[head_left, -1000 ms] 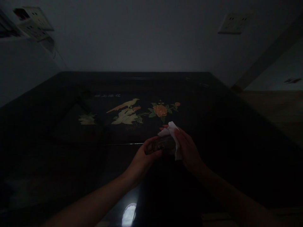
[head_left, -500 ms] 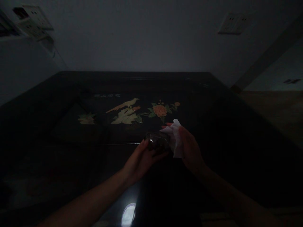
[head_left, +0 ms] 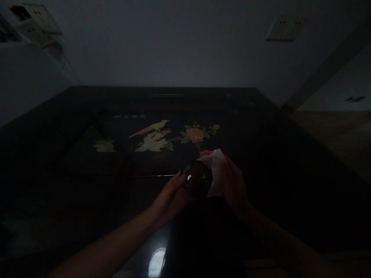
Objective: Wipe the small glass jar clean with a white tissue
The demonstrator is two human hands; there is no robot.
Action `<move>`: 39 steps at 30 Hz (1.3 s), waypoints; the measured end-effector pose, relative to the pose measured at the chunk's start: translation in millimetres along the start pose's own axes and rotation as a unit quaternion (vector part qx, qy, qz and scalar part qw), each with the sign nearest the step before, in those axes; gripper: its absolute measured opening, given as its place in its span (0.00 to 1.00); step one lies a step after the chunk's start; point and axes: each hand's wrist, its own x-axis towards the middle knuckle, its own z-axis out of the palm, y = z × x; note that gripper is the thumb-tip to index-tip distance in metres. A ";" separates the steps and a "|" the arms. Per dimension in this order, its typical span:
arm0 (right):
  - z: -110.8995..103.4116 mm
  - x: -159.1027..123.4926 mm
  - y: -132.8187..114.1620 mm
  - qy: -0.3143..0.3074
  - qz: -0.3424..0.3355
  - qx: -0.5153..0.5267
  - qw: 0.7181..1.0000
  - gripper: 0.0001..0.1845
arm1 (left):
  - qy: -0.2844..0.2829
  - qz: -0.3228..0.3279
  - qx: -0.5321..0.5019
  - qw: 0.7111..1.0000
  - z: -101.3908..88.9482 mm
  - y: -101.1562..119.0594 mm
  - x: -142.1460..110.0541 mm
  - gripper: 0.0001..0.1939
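Observation:
My left hand (head_left: 174, 197) is closed round a dark, shiny, rounded glass-like object (head_left: 197, 178); the dimness hides its exact kind. A small bright glint shows on its surface. In my right hand (head_left: 234, 185) is a white tissue (head_left: 218, 170), spread along the fingers and hanging past the thumb. The tissue lies right at the right side of the glass-like object, and I cannot tell whether they touch. Both hands are above a glossy black table (head_left: 95, 193).
The tabletop bears a picture of a bird (head_left: 153, 127) on a pale rock and an orange flower (head_left: 195, 135). Behind the table rises a wall with sockets at upper left (head_left: 43, 19) and right (head_left: 285, 28). A bright reflection (head_left: 157, 262) shows at the bottom.
The glass-like object has turned in my left hand, showing a rounder side. My right hand has shifted slightly, and the tissue in it has changed shape, its lower edge reaching further left.

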 end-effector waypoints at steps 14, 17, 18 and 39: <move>-4.9 -2.5 3.2 -0.115 -0.287 -0.233 0.922 0.23 | -0.006 -0.033 -0.071 0.997 -1.4 3.0 2.4 0.13; -4.3 -0.9 4.3 -0.134 -0.306 -0.246 0.910 0.24 | 0.018 -0.023 -0.093 0.995 -1.5 4.0 2.3 0.14; -4.3 -0.5 5.2 -0.141 -0.312 -0.248 0.906 0.25 | 0.025 -0.019 -0.098 0.995 -1.3 4.3 2.5 0.15; -0.4 -5.0 4.5 -0.186 -0.404 -0.293 0.846 0.28 | 0.081 -0.043 -0.086 0.992 0.0 3.9 2.6 0.27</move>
